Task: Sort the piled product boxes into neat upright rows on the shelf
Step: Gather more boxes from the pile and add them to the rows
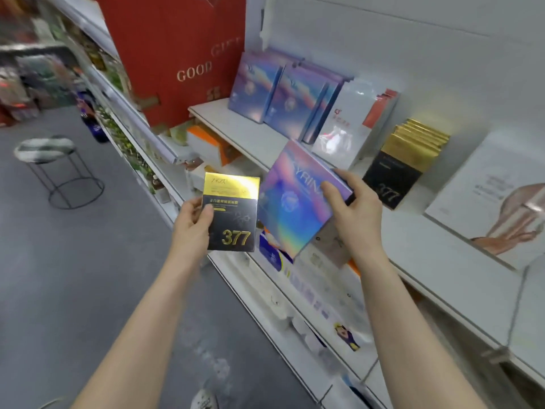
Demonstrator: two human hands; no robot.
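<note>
My left hand (193, 221) grips a black and gold box marked 377 (231, 212) by its left edge, in front of the shelf. My right hand (352, 208) holds a holographic purple box (298, 202) tilted, just below the white shelf (253, 134). On that shelf stand upright rows: holographic purple boxes (271, 90), white and red boxes (351, 125), and black and gold 377 boxes (404, 166).
A large red gift box (177, 54) stands left of the shelf. A big white box with a hand picture (495, 202) stands at the right. Lower shelves (318, 290) hold mixed goods. A round stool (56, 169) stands on the grey aisle floor.
</note>
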